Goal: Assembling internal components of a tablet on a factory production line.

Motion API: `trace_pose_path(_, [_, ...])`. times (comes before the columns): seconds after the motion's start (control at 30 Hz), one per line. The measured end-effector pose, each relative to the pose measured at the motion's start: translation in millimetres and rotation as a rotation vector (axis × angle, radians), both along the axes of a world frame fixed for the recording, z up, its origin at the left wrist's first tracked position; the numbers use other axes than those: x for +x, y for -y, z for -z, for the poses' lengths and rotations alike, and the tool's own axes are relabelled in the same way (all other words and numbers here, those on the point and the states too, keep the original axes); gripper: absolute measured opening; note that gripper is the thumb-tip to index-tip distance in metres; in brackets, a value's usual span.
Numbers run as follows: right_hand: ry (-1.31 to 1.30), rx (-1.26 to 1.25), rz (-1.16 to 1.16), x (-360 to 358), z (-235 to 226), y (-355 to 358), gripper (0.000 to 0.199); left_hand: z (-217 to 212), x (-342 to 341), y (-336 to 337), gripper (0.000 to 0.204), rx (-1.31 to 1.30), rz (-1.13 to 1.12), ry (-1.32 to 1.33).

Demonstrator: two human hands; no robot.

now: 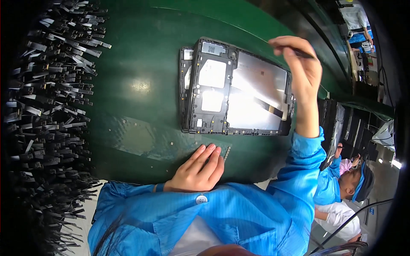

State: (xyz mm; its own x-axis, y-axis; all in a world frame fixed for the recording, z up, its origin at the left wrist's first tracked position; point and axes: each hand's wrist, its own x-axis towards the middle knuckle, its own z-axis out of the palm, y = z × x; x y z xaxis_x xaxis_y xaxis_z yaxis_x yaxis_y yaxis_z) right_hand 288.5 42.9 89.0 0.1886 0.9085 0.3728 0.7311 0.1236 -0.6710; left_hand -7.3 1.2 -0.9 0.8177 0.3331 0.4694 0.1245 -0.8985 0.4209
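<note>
A dark green work surface [141, 85] curves across the view, with a pale glare spot near its middle. Along its left side lies a dense heap of thin black and silver flat cable strips [51, 106], piled from top to bottom. At the right edge, a co-worker in a blue smock and blue cap [361, 183] bends beside dark racks [346, 128], and another person stands far off at top right [358, 25].

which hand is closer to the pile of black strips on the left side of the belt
Left. The left hand rests flat on the green belt, nearer the pile of black strips; the right hand is raised beyond the open tablet frame, holding a thin tool.
</note>
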Motion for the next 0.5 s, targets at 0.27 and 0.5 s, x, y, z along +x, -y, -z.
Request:
trace_pose_path(0.27, [0.206,-0.640,-0.187,38.5,1.4,-12.3,0.045,2.1,-1.9,3.3,0.011,-0.005,-0.008,0.008])
trace_pose_path(0.5, [0.131,-0.823,-0.316,32.5,-11.6,-16.6,0.047,6.9,-0.7,2.5,0.018,0.036,-0.011,-0.022])
